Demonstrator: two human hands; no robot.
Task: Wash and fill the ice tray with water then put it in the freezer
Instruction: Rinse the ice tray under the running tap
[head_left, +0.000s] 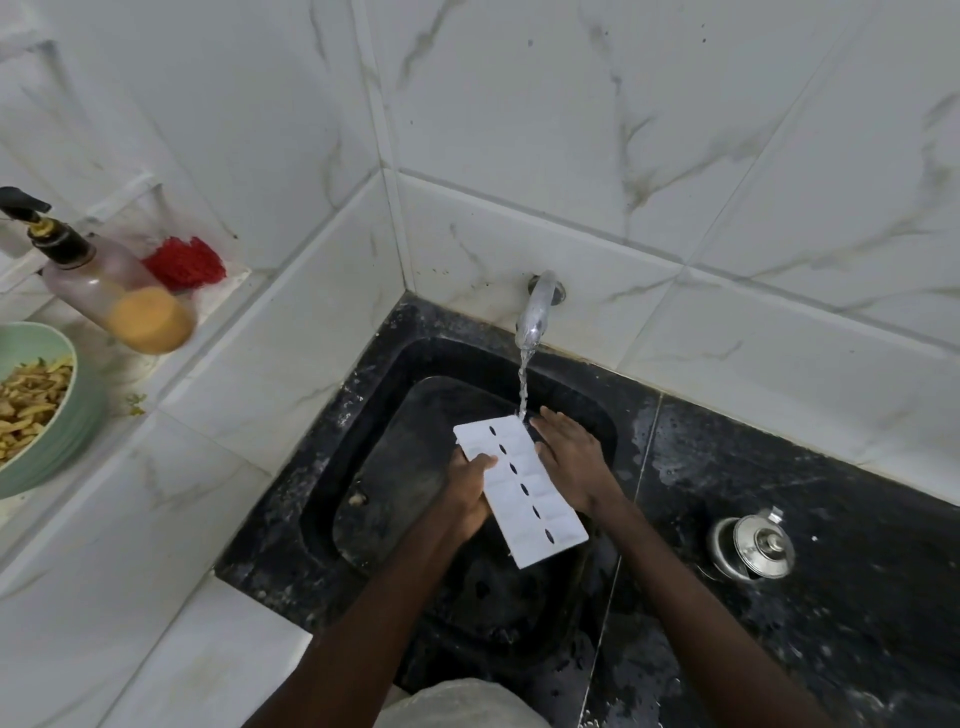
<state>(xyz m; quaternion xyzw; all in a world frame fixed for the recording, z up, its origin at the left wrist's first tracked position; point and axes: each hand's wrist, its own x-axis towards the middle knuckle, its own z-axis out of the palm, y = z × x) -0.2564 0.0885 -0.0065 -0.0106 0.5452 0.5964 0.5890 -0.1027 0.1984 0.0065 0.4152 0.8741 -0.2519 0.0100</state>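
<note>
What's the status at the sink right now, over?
Left hand grips ice tray edge; right hand flat along its far side. Tap running onto tray's top end, over sink. Nothing in the way.

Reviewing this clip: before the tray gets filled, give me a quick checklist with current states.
1. Tap running: ok.
2. Stream reaches the tray: ok, it lands at the far end.
3. Left hand grips the tray edge: ok.
4. Right hand steadies the other edge: ok, fingers straight along it.
5. Tray over the sink: ok.
6. Tray clean, right side up: cannot tell.
</note>
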